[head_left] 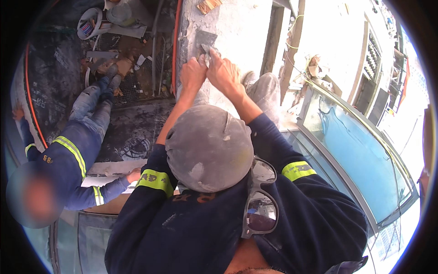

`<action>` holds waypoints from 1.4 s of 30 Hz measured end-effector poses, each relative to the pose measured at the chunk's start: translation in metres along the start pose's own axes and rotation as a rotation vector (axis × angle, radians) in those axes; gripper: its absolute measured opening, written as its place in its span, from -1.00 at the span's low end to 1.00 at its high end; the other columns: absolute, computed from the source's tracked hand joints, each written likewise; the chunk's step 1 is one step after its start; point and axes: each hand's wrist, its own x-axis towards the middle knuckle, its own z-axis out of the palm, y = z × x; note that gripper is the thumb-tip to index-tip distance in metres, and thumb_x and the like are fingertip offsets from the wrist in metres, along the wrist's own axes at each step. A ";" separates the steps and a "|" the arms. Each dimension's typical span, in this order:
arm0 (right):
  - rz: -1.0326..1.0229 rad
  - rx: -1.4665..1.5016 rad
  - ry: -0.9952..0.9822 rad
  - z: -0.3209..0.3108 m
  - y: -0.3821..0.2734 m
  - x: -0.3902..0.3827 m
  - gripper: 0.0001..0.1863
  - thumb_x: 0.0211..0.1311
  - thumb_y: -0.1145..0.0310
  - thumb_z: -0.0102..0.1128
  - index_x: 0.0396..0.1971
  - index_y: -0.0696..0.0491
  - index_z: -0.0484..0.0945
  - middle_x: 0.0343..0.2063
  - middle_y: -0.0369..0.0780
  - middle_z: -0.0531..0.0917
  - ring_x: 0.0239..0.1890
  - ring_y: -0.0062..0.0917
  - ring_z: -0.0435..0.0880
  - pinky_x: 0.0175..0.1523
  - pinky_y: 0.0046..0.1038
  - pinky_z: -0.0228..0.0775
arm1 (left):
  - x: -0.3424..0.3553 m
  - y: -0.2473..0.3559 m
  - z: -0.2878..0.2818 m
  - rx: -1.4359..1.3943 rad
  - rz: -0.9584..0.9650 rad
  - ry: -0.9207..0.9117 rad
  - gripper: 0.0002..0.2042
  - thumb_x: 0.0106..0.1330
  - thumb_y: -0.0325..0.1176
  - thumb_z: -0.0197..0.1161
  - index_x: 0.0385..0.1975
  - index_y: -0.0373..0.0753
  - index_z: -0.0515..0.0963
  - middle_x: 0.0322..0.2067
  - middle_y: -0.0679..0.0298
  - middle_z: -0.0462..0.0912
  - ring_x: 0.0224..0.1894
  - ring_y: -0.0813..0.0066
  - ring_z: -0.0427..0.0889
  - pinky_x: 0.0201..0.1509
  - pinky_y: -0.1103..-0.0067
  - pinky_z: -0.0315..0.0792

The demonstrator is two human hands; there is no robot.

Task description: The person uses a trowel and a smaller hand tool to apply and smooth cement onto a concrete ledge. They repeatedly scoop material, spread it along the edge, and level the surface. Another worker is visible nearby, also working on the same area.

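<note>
Both my arms reach forward over a pale, dusty ledge, my hands side by side. My right hand is closed, with a small pointed metal trowel showing at its fingertips. Right beside it, my left hand is closed too; what lies in its fingers is hidden. Just beyond the hands is a dark grey, flat square plate, and the trowel's tip overlaps its near edge. My bent knee, in dusty grey cloth, rises below my hands. Sunglasses hang from my collar.
At left, a co-worker in dark blue clothes stands on a lower level. A white bucket and rubble lie near their feet. An orange cable runs along the ledge's left edge. Blue glass panels stand at right. A brown scrap lies far ahead.
</note>
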 end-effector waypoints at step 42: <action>-0.250 0.056 0.195 0.008 -0.039 0.023 -0.49 0.45 0.29 0.02 0.34 0.04 0.57 -0.30 0.20 0.76 -0.24 0.10 0.80 -0.12 0.07 0.62 | 0.011 -0.009 -0.048 -0.447 -0.119 -0.150 -0.59 0.54 -0.13 0.21 -0.38 -0.40 0.70 -0.58 0.14 0.74 -0.61 0.35 0.75 -0.47 0.43 0.59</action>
